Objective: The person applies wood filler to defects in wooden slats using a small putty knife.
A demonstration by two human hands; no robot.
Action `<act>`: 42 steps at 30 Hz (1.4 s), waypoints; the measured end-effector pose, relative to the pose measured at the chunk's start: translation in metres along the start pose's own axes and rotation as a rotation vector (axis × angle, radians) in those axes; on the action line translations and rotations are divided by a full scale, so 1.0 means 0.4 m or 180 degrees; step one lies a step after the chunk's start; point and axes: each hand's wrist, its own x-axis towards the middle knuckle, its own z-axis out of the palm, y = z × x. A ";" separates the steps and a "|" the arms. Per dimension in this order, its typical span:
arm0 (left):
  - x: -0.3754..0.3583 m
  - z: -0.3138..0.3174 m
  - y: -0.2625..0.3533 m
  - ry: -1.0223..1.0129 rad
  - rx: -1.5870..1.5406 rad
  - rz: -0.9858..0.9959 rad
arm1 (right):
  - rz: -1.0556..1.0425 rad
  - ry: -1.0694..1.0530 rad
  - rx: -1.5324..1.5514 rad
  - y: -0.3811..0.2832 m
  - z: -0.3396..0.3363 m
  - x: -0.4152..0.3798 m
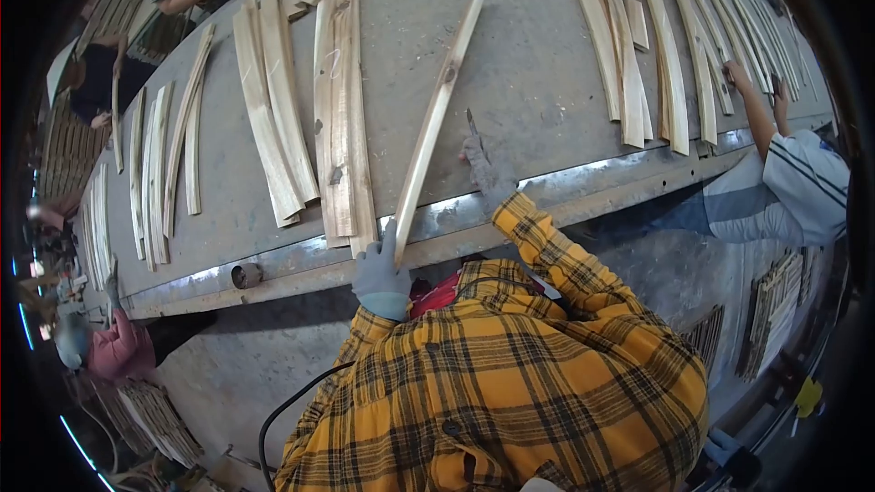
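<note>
My left hand (381, 271), in a grey glove, grips the near end of a long narrow wooden strip (434, 132) at the table's front edge. The strip slants away up the table and has a dark knot in its upper half. To the right of it, my gloved right hand (490, 169) is closed around a small thin tool with a pointed tip (470, 120), aimed away from me. The glove hides most of that tool. Just left of the held strip lies a group of boards (339, 118) side by side, their near ends close to my left hand.
The long grey table (410, 36) has a metal front edge. More wooden strips lie left (273, 100) and right (670, 55). A person in a striped-sleeve shirt (807, 178) reaches in at right; another in pink (120, 346) stands at left. Others work across the table.
</note>
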 end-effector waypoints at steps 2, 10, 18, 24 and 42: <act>-0.004 -0.003 -0.017 -0.0043 -0.0099 -0.0020 | 0.0267 0.0419 -0.0623 0.043 -0.020 0.055; -0.026 -0.045 -0.035 -0.0439 -0.0853 -0.0334 | -0.1970 0.0553 -0.2631 -0.137 -0.075 0.180; -0.020 -0.047 -0.066 -0.0684 -0.1225 -0.0463 | -0.2127 0.0260 -0.3678 -0.072 -0.062 0.144; -0.028 -0.030 -0.097 -0.0133 -0.0737 -0.0382 | -0.1557 0.0443 -0.2657 -0.144 -0.097 0.118; -0.003 -0.040 -0.180 -0.1507 -0.2690 -0.0719 | -0.1769 0.0591 -0.3279 -0.100 -0.027 0.159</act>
